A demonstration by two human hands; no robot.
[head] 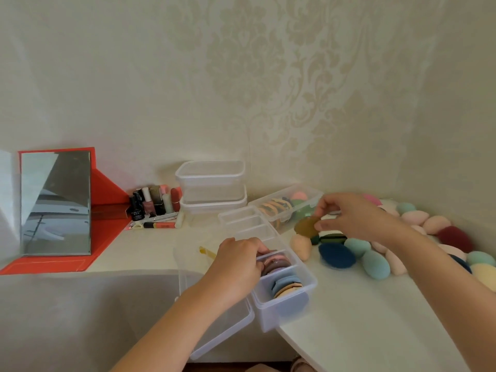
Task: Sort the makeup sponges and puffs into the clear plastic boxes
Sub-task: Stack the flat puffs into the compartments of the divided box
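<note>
2 stacked lidded boxes (pixel 212 181), 1 back box (pixel 314 197) w/ puffs, 1 long divided box (pixel 249 221), 1 big front box (pixel 225 324): 5 total. 1 mirror (pixel 55 202). 1 olive puff (pixel 307 226). Loose sponges (pixel 374 264): over a dozen, exact no. unclear

Soft diffuse light, medium bright, colours a bit washed. Shadows faint and soft-edged, greyer shade under the counter (pixel 349 304) edge. Wide-angle bend at frame edges; mirror (pixel 55 202) leans. Whole frame slightly soft, right hand (pixel 349 214) a touch motion-blurred.
</note>
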